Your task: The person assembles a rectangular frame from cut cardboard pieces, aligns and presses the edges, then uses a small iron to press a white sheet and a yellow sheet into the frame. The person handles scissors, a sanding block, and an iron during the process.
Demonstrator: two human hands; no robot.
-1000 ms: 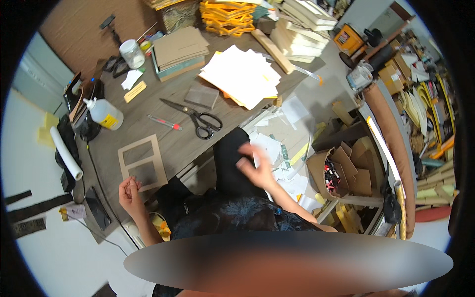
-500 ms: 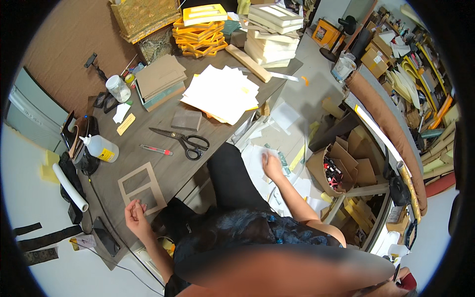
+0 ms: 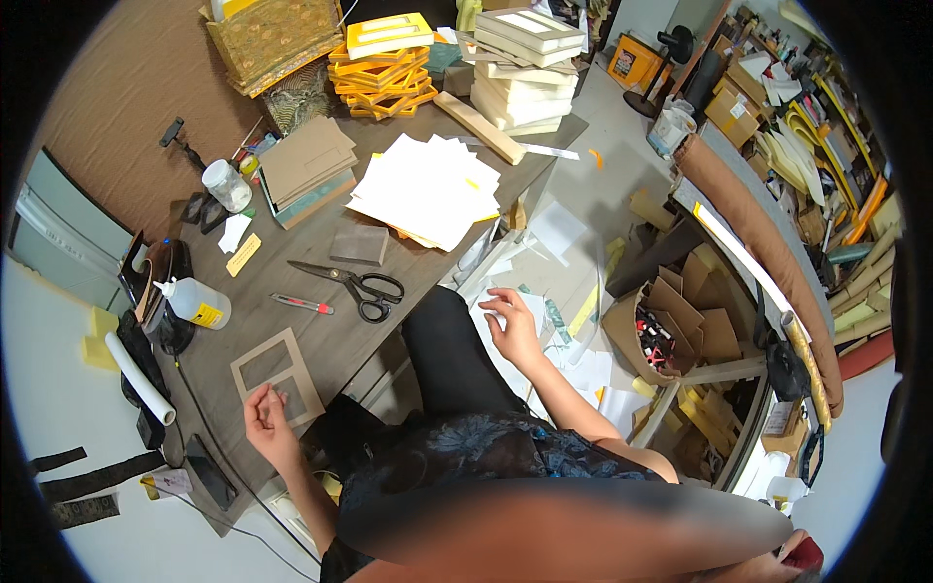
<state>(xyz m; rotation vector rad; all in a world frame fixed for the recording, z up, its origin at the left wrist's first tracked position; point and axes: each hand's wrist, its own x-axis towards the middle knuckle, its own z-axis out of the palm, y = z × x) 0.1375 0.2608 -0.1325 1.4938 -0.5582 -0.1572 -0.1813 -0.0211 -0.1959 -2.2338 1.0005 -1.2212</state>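
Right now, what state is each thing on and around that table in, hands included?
Card frame: flat on the table
Left hand: fingers curled at the frame; grip unclear
Right hand: raised, fingers loosely bent, holding nothing visible
Scissors: lying flat, blades closed or nearly so
Cutter: lying flat; blade too small to judge
Squeeze bottle: upright
Jar: upright
White sheets: piled unevenly
Cardboard box: open

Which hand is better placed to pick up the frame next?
Probably the left hand: it is close by the frame, while the right hand is farther off, beyond the black-clad leg.
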